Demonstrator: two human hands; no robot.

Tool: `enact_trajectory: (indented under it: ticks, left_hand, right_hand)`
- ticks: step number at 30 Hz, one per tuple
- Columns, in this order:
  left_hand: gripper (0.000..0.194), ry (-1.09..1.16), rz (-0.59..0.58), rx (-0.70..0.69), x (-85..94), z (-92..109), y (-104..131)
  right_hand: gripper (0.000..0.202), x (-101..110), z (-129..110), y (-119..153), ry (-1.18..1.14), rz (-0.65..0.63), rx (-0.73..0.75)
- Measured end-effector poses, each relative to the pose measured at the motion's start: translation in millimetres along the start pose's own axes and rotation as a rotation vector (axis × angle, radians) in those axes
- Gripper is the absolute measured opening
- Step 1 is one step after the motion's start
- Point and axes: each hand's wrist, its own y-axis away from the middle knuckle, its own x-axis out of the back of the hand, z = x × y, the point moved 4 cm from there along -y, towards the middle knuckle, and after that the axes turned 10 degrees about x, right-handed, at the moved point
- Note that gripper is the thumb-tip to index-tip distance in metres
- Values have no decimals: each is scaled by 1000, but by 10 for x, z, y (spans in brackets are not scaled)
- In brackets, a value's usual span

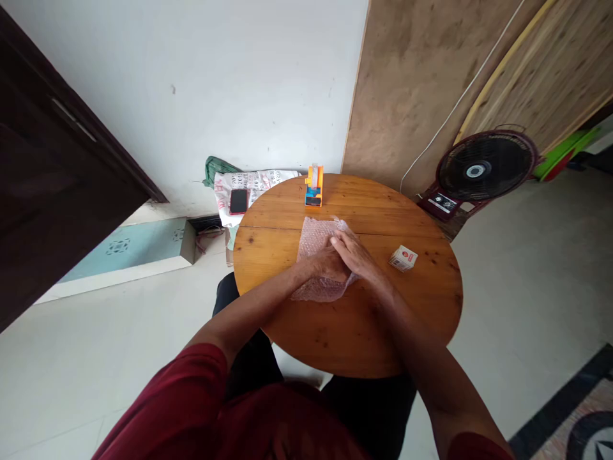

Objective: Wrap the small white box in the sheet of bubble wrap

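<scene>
Pinkish bubble wrap (313, 237) lies on the round wooden table (297, 338), in front of an orange and blue tape dispenser (314, 186). My left hand (332, 263) rests on the middle of the wrap, its fingers partly covered by my other hand. Touching it from the right, my right hand (353, 251) lies over the wrap's right edge, fingers drawn together. Whatever is between the fingers or under the palms is hidden. To the right on the tabletop sits a small white box (403, 257) with a red mark.
A dark fan (479, 169) stands beyond the table's right edge. Behind the table's left side, a phone (238, 201) lies on a printed white sack (268, 179). The wall is close behind the table.
</scene>
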Motion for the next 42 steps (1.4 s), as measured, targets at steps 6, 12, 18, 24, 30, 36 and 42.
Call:
enact_trajectory:
  ticks: [6, 12, 18, 24, 30, 36, 42]
  left_hand:
    - [89, -159, -177, -71, 64, -190, 325]
    - [109, -140, -140, 46, 147, -479, 474]
    - [118, -143, -182, 86, 202, -643, 472]
    - [112, -134, -153, 70, 246, -734, 489]
    - [76, -94, -66, 89, 288, -752, 472]
    - [85, -126, -118, 99, 276, -775, 453]
    - [85, -138, -158, 129, 328, -754, 459]
  right_hand:
    - [63, -22, 588, 130, 44, -54, -66]
    - [104, 12, 609, 296, 97, -254, 1]
    - [117, 133, 662, 384, 83, -351, 75]
    - [113, 186, 703, 419, 92, -369, 70]
    - [108, 197, 730, 443, 72, -323, 59]
    - [95, 213, 654, 499, 139, -292, 100]
    - [84, 197, 600, 502, 282, -295, 101]
